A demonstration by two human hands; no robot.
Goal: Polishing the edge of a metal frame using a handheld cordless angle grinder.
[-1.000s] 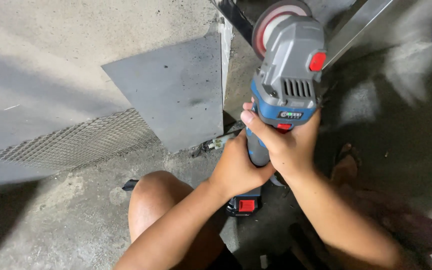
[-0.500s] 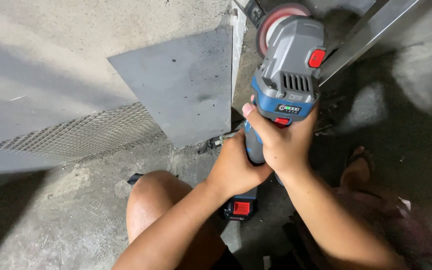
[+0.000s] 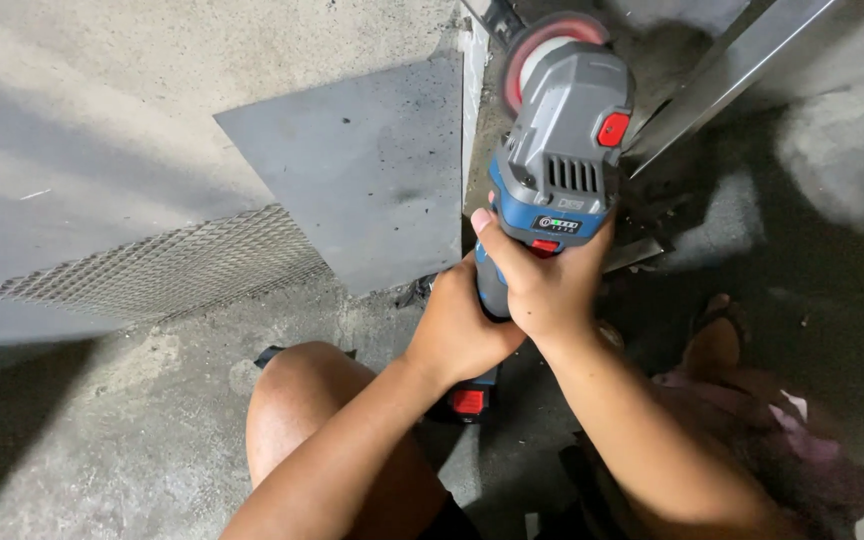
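Observation:
Both hands grip a cordless angle grinder (image 3: 562,150) with a grey head, blue body and red buttons. My right hand (image 3: 542,280) wraps the front of the body just under the blue band. My left hand (image 3: 457,335) holds the handle lower down, above the red-tabbed battery (image 3: 467,400). The grinder's round reddish disc (image 3: 542,45) points away from me, near the top edge of a flat grey metal sheet (image 3: 362,180) and a narrow upright metal edge (image 3: 470,90).
A strip of expanded metal mesh (image 3: 162,265) lies left of the sheet on the concrete floor (image 3: 102,420). A long metal bar (image 3: 722,75) runs diagonally at upper right. My bare knee (image 3: 297,400) is below the hands. Pink cloth (image 3: 782,440) lies at lower right.
The grinder and both hands sit slightly lower and further left in view than a second ago. The grip on it is unchanged.

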